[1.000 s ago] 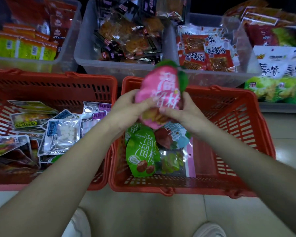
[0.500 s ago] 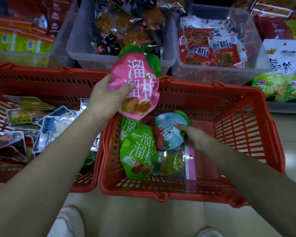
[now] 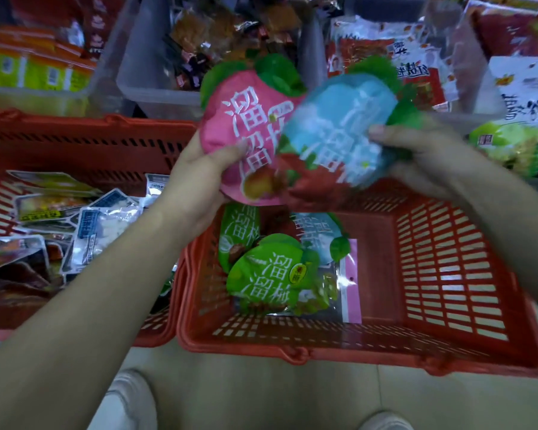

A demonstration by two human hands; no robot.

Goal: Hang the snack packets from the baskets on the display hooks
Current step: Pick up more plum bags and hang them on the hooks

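My left hand (image 3: 196, 184) grips a pink snack packet (image 3: 239, 125) with green leaf top, held up over the back rim of the right red basket (image 3: 448, 274). My right hand (image 3: 423, 156) pinches a light-blue packet (image 3: 339, 119) of the same kind, its edge overlapping the pink one. Below, in the right basket, lie a green packet (image 3: 271, 274), another green one, a light-blue one (image 3: 314, 234) and a clear packet with a pink header (image 3: 351, 280). No display hooks show in this view.
The left red basket (image 3: 75, 144) holds several flat silver and dark packets. Clear plastic bins (image 3: 156, 88) full of snacks stand behind both baskets. White and green bags (image 3: 522, 119) sit at the right. My shoes (image 3: 128, 398) stand on the tiled floor below.
My right hand went down into the right basket, took the light-blue packet and lifted it beside the pink one. My left hand kept the pink packet raised.
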